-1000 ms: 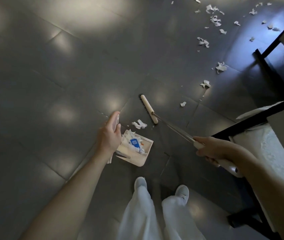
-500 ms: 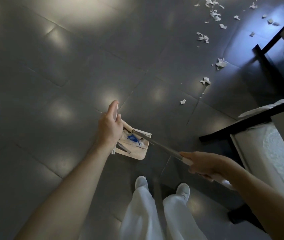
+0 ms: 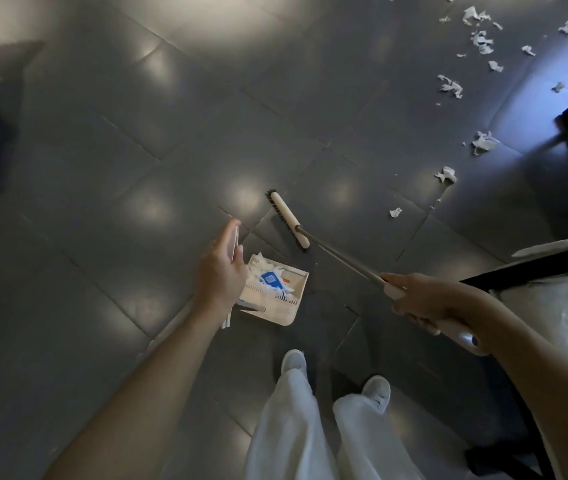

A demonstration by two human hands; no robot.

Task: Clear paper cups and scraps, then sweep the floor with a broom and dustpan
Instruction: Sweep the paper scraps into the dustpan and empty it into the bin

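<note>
Forearms [image 3: 157, 368] bare; loose white trousers [image 3: 286, 427], white shoes [image 3: 294, 362] w/ rounded toes.

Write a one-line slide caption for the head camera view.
Sweeping up: left hand holds a dustpan with paper scraps in it, right hand holds the broom, more scraps on the floor ahead.

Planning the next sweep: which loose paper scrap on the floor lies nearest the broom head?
The small lone scrap right of the broom head; the larger crumpled pieces lie farther off.

Cream dustpan [image 3: 298, 299], white scraps [image 3: 450, 86], grey tile floor [image 3: 137, 168].
</note>
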